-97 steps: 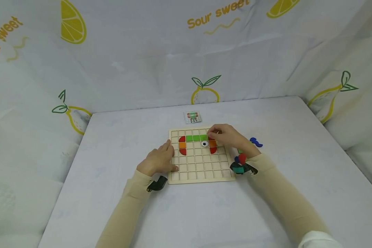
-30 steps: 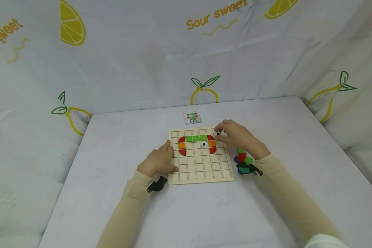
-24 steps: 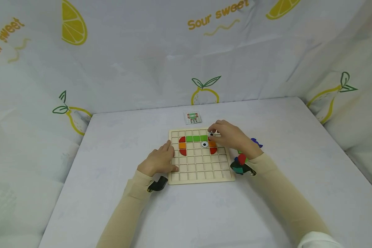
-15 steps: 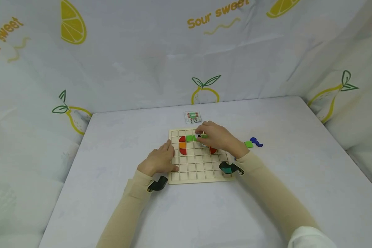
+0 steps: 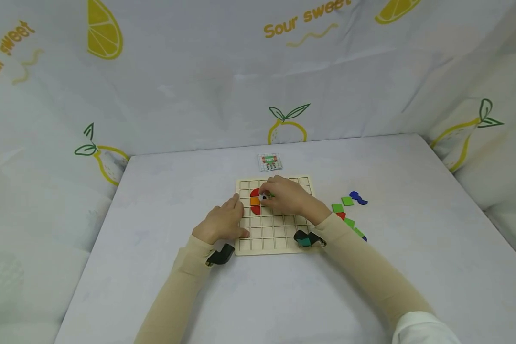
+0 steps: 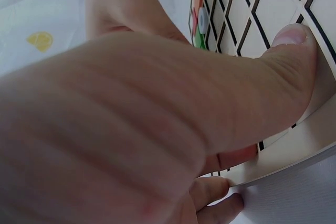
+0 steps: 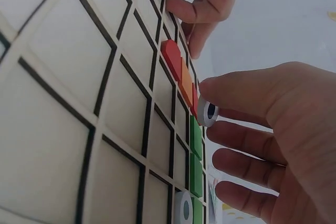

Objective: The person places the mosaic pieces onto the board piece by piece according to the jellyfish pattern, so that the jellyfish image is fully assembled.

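A square wooden grid board [image 5: 275, 244] lies on the table. My left hand [image 5: 221, 222] rests at its left edge; in the left wrist view the thumb [image 6: 294, 72] presses on the grid and the fingers lie along the rim. My right hand [image 5: 287, 197] pinches a round white eye piece [image 7: 209, 112] between thumb and forefinger, just above the left column of pieces. That column is an orange square [image 5: 255, 201] between two red quarter-round pieces [image 5: 255, 210]. Green squares [image 7: 196, 174] and a second eye piece [image 7: 183, 209] sit on the board, mostly hidden by my right hand in the head view.
Behind the board lies a small picture card [image 5: 269, 162]. Right of it are loose green squares [image 5: 347, 201], blue curved pieces [image 5: 359, 198] and a partly covered red piece [image 5: 341, 216]. A printed cloth [image 5: 198, 105] hangs behind the table.
My right hand has carried the eye piece leftward across the board, from the right red pieces to the left column. More loose pieces show at the right. The left hand stays put.
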Demonstrator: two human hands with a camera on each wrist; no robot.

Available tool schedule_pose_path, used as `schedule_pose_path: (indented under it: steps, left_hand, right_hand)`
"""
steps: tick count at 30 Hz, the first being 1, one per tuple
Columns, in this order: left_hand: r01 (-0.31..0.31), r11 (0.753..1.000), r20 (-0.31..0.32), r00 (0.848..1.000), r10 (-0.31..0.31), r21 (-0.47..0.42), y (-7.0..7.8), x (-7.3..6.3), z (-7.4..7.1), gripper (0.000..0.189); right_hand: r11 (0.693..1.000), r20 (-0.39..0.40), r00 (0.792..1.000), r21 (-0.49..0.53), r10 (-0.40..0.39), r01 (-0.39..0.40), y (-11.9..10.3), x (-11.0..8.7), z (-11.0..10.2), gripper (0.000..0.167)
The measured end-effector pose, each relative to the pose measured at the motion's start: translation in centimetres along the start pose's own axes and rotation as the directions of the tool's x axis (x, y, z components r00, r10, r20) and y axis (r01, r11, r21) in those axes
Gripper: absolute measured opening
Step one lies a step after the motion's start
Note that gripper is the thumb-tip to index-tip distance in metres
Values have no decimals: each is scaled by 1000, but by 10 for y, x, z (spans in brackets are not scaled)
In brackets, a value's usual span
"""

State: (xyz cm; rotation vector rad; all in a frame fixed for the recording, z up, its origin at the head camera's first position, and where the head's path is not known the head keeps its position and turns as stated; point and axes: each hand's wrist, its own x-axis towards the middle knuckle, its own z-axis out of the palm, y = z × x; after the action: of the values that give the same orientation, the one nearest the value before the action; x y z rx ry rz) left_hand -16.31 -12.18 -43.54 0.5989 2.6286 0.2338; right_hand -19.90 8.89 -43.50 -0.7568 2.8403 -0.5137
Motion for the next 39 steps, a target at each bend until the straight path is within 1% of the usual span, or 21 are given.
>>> schedule_pose_path:
  steps: [11,19,30,33,35,37,39]
  left_hand:
    - [6,1000,7,1000,-6,-16,1,-1,-1,53]
    - [1,1000,6,1000,-1,-14,0,-1,-1,54]
    - [1,1000,2,1000,-1,-17,1,-2,-1,53]
    - [3,1000,2,1000,-3,-20,1,-2,-1,53]
    - [3,1000,2,1000,-3,-19,1,-2,-1,53]
    - [4,1000,3,1000,-4,-16,1,-2,-1,53]
    - [5,1000,3,1000,-4,-14,1,-2,0,53]
  right_hand:
    - [996,-16,998,-75,-54,53,6,2,9,29]
    - [996,2,999,-81,-46,46,7,2,11,26]
    - [994,8,997,-81,-74,74,7,-3,8,25]
    - [996,8,998,-63,-68,68,7,-4,7,27]
    - [998,10,998,-29,-54,54,9,-5,5,28]
    - [999,11,999,19,-40,40,12,-7,4,28]
    - [996,12,1000,91,-28,27,16,-11,1,27]
